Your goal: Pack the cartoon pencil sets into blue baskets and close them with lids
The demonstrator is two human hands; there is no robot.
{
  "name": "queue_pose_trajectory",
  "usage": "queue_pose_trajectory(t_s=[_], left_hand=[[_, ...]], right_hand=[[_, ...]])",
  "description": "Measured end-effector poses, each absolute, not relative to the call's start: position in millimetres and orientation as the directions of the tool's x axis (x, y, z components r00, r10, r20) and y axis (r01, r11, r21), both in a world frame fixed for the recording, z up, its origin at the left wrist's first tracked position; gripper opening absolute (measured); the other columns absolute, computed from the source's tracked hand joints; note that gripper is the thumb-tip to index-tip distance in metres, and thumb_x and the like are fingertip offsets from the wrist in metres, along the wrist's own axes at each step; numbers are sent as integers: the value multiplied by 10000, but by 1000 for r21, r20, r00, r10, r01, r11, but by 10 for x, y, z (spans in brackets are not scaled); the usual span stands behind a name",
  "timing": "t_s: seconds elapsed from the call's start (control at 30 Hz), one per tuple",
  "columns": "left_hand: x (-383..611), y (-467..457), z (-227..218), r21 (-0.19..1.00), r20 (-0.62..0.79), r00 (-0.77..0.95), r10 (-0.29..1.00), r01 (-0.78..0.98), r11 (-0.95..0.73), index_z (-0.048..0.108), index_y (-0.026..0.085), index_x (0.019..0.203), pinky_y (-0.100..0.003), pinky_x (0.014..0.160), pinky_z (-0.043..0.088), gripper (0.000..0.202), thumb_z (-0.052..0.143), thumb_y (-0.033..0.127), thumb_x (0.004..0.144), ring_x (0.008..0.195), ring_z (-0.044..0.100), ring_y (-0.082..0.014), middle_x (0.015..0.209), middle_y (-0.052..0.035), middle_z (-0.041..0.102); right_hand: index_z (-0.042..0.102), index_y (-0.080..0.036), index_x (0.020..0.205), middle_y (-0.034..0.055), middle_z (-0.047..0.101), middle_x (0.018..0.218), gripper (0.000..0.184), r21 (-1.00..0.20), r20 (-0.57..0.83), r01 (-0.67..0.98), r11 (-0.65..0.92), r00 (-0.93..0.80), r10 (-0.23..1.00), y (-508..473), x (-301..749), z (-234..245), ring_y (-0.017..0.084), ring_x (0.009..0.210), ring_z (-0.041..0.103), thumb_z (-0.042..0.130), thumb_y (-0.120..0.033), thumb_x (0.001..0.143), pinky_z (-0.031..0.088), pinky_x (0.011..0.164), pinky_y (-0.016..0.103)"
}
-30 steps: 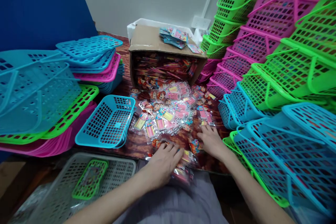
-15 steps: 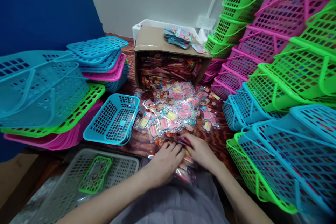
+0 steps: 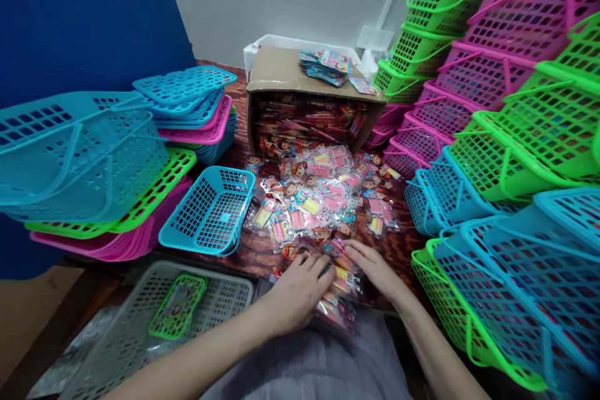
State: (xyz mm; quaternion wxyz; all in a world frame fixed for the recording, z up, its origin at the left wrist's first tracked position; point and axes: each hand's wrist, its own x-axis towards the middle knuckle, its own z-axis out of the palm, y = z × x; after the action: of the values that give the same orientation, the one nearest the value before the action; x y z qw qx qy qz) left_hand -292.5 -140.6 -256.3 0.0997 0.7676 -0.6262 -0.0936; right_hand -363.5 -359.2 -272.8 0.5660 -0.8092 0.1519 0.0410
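My left hand (image 3: 300,290) lies over several small clear packets (image 3: 345,280) at the table's front edge, its fingers curled on them. The packets hold pink and yellow pieces, and some show a cartoon head with red hair. On the far side of the same bunch, my right hand (image 3: 375,267) has its fingers closed at the end of a packet; its thumb is mostly hidden. Just beyond both hands spreads a loose heap of similar packets (image 3: 319,194).
Behind the heap, a cardboard box (image 3: 272,69) lies open toward me with more packets inside. A blue basket (image 3: 206,244) stands left of the heap. Stacked baskets rise at left (image 3: 94,169) and right (image 3: 510,75). A grey crate (image 3: 225,290) sits below, holding a small green basket (image 3: 178,306).
The view has shifted slightly, so the scene sits a little further right. My right hand has drawn a little away from my left, and more of the bunched packets shows between them.
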Motion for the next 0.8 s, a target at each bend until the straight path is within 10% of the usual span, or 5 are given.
queue_pose_trajectory(t_s=[0.2, 0.3, 0.47, 0.8], left_hand=[[-2946, -1421, -2555, 191, 6, 194, -981, -963, -190, 397, 133, 1380, -465, 1077, 328, 684, 594, 129, 725, 1357, 367, -356, 1642, -155, -73], [-2949, -1422, -2554, 206, -23, 200, -979, -958, -201, 373, 150, 1410, -475, 1077, 336, 712, 596, 127, 735, 1327, 416, -357, 1641, -172, -19], [-2950, -1393, -2585, 275, -79, 254, -964, -924, -266, 291, 179, 1469, -494, 1104, 314, 852, 647, 111, 697, 1360, 384, -388, 1608, -229, 125], [-2954, -1420, -2553, 249, -45, 264, -963, -931, -267, 362, 169, 1412, -494, 1043, 379, 767, 617, 96, 693, 1330, 406, -372, 1616, -164, -188]], right_hand=[[644, -229, 1056, 61, 731, 989, 230, -591, -145, -269, -761, 963, -228, -3508, -3694, -2684, 246, 906, 679, 502, -290, 885, 461, 783, 321], [631, -243, 1043, 69, 729, 951, 228, -471, -103, -268, -840, 963, -249, -3458, -3686, -2653, 243, 870, 687, 454, -252, 901, 441, 731, 301], [565, -210, 1043, 57, 697, 798, 250, -670, -86, -443, -595, 843, -530, -3461, -3667, -2816, 233, 723, 667, 405, -363, 927, 461, 631, 298], [579, -237, 1319, 88, 604, 1336, 467, -772, -187, -250, -584, 968, -166, -3422, -3811, -2686, 256, 1251, 533, 548, -469, 915, 393, 1075, 412]])
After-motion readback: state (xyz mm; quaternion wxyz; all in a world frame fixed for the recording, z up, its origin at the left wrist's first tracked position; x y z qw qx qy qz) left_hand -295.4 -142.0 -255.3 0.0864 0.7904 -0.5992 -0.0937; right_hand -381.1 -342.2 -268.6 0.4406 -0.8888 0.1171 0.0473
